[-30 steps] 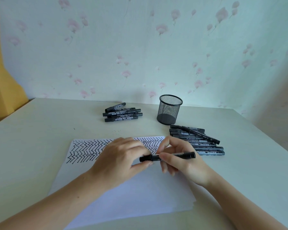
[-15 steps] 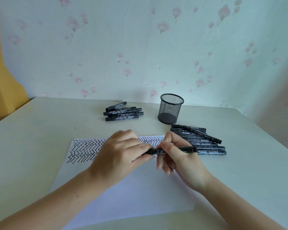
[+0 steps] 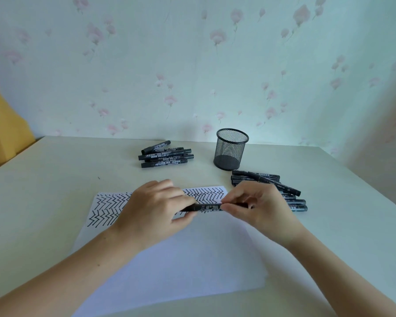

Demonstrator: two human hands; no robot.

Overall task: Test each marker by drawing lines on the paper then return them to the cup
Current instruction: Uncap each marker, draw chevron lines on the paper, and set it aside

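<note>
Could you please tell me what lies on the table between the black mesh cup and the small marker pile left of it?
Nothing: in the head view, only bare pale table separates the black mesh cup from the small pile of black markers.

Left hand (image 3: pixel 156 209) and right hand (image 3: pixel 258 208) meet, fingers (image 3: pixel 232 208) curled.

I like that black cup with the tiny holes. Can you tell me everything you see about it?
The cup is a round pen holder of black wire mesh, seemingly metal, with a solid rim and a dark base. It stands upright near the back of the pale table, close to the wall. You can see through its sides, and it looks empty. Nothing touches it; markers lie in piles to either side.
</note>
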